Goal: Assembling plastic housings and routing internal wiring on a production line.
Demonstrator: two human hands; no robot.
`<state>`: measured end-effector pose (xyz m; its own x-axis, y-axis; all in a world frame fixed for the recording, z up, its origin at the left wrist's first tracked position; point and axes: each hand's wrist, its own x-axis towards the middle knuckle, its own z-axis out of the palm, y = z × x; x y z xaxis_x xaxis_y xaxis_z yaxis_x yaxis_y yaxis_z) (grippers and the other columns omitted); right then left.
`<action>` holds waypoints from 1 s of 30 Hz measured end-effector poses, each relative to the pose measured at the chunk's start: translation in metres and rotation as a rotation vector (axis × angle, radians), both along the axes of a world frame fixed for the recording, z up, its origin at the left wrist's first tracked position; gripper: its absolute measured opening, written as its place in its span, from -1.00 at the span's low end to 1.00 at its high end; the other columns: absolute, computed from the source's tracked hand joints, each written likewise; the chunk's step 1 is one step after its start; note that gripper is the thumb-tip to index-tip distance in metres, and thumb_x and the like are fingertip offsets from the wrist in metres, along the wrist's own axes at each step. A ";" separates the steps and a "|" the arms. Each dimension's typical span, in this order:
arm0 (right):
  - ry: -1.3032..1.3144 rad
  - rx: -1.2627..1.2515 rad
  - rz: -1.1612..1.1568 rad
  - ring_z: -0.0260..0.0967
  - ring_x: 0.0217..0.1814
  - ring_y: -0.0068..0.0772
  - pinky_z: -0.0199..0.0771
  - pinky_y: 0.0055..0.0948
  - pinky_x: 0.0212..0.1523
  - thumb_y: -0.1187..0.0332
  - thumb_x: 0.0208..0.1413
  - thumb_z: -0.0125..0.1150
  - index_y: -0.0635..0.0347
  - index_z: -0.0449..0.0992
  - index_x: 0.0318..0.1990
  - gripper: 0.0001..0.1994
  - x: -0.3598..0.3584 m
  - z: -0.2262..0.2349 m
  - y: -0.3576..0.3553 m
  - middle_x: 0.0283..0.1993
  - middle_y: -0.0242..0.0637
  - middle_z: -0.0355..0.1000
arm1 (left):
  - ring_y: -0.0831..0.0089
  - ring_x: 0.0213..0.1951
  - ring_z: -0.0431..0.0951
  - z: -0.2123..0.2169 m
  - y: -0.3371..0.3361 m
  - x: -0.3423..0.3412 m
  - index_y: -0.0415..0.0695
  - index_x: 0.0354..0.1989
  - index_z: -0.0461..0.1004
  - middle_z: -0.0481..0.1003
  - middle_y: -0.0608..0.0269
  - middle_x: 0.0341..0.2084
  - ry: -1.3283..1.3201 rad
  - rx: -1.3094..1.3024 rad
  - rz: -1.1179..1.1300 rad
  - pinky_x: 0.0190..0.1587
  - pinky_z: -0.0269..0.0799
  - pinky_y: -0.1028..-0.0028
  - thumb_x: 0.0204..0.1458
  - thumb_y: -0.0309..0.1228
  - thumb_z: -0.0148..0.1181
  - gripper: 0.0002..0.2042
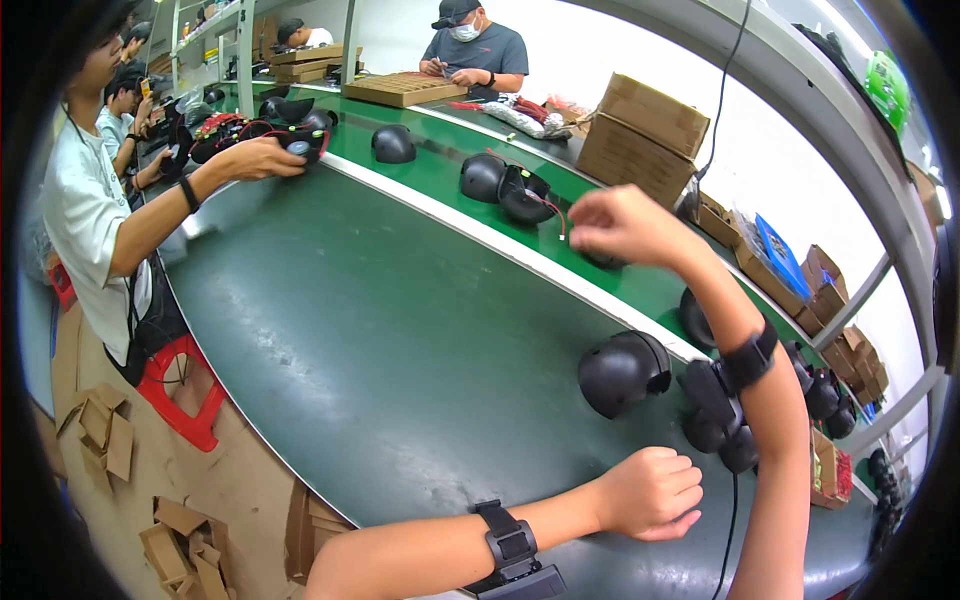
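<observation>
My left hand (652, 493) rests above the near end of the dark green work table (400, 330), its fingers curled into a loose fist with nothing seen in them. Farther off, my right hand (632, 228) hovers over the bright green belt (430, 150). Its fingers are bent and slightly blurred; whatever they hold, if anything, is hidden. Partly under that hand sits a black dome-shaped shell (603, 260). To its left lies an opened black shell (528, 195) with a red wire, beside a closed one (482, 178). Nearer me, another black dome shell (622, 374) stands on the table.
A white rail (480, 240) divides table from belt. At left a co-worker's hand (262, 158) reaches toward wired black shells. Another person (475, 55) works across the belt by a cardboard tray (410, 88). Brown cartons (640, 135) stand at the right, and a cable hangs down there.
</observation>
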<state>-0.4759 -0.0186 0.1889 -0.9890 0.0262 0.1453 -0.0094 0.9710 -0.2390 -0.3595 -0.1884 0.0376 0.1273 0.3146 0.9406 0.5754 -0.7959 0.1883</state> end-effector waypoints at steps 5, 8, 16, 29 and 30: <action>0.198 -0.130 -0.190 0.55 -0.30 -0.16 0.50 -0.30 -0.17 0.22 0.02 0.23 0.36 0.59 -0.24 -0.68 -0.088 -0.003 0.026 -0.39 0.03 0.54 | 0.26 -0.52 0.36 -0.011 0.004 0.008 -0.19 -0.61 0.36 0.35 0.18 -0.57 0.172 -0.261 -0.028 -0.48 0.24 0.32 -0.13 -0.30 0.17 -0.78; 0.229 0.036 -0.397 0.56 -0.34 -0.28 0.52 -0.36 -0.23 0.18 0.00 0.23 0.39 0.59 -0.25 -0.64 -0.127 -0.037 0.051 -0.42 -0.04 0.55 | 0.18 -0.45 0.46 -0.012 0.006 0.005 -0.20 -0.54 0.43 0.45 0.09 -0.50 0.238 -0.406 -0.083 -0.44 0.31 0.25 -0.13 -0.33 0.14 -0.83; 0.088 -0.141 -0.762 0.43 0.05 0.03 0.41 -0.14 0.03 0.09 -0.05 0.16 0.32 0.56 -0.13 -0.54 -0.143 -0.087 0.100 -0.05 0.11 0.47 | 0.05 0.06 0.38 -0.021 0.016 0.004 -0.18 0.05 0.36 0.42 0.02 -0.01 -0.226 -0.192 -0.198 0.07 0.29 0.19 0.02 -0.42 0.09 -0.62; -0.079 -0.921 -0.577 0.12 -0.70 -0.69 0.09 -0.66 -0.75 0.45 0.05 0.18 0.17 0.44 -0.49 -0.89 -0.067 -0.072 0.089 -0.65 -0.51 0.23 | 0.10 -0.51 0.51 -0.022 0.023 0.008 -0.20 -0.53 0.43 0.45 0.09 -0.61 0.217 -0.544 0.115 -0.47 0.39 0.21 -0.08 -0.40 0.11 -0.88; -0.073 -0.921 -0.581 0.12 -0.70 -0.69 0.09 -0.66 -0.75 0.45 0.05 0.18 0.17 0.44 -0.49 -0.89 -0.048 -0.064 0.081 -0.65 -0.51 0.23 | 0.10 -0.48 0.51 -0.019 0.020 0.007 -0.21 -0.52 0.43 0.43 0.11 -0.59 0.284 -0.638 0.141 -0.43 0.40 0.21 -0.07 -0.40 0.12 -0.87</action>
<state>-0.5235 0.0620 0.1244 -0.7957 0.5612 -0.2277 0.4365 0.2708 -0.8580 -0.3527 -0.1689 0.0191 0.2578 0.8243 0.5040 0.7610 -0.4947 0.4198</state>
